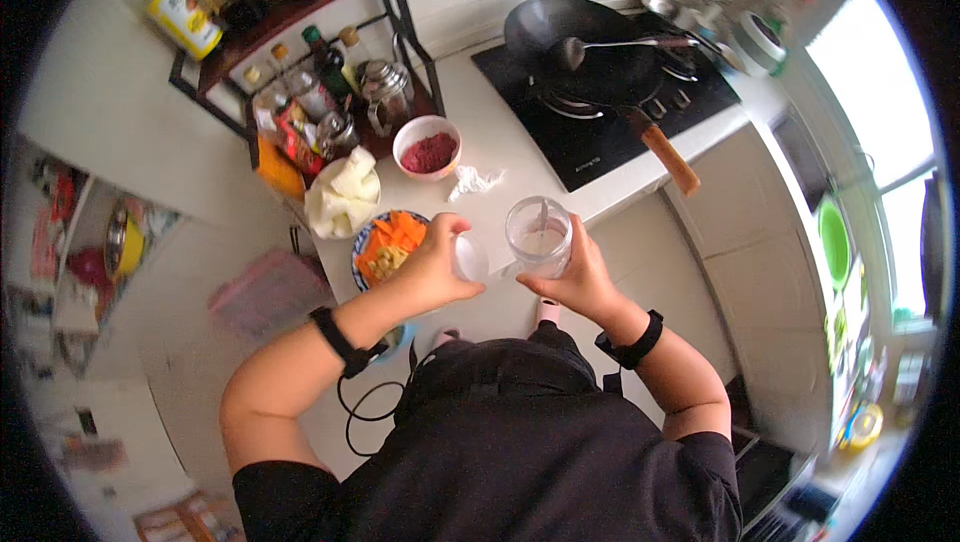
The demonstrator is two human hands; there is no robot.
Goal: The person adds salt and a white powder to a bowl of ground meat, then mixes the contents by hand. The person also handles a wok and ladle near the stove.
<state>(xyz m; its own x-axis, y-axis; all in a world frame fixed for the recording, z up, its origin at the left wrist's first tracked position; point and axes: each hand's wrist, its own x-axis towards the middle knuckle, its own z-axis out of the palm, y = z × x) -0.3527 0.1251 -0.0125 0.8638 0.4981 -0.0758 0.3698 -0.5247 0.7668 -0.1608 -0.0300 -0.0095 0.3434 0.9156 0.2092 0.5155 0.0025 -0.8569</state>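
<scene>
In my left hand [435, 257] is a round, whitish translucent lid [470, 258], held by its rim between thumb and fingers. My right hand [581, 272] grips a clear jar [534, 261] from its right side. The jar's mouth is uncovered, a spoon [543, 213] stands inside, and pale contents show low in it. Partly behind my left hand sits a blue-patterned bowl [360, 242] of sliced carrot [401, 229] and pale yellowish pieces [388, 261]. Beyond it are a bowl of white chunks [345, 193] and a white bowl [405, 135] of dark red ground meat [430, 153].
A black wok [547, 24] with a ladle [574, 53] rests on the black glass hob [551, 137]; its wooden handle [671, 159] juts past the counter edge. Crumpled white tissue [476, 180] lies by the meat bowl. A rack [300, 9] holds bottles and a glass pot [386, 88].
</scene>
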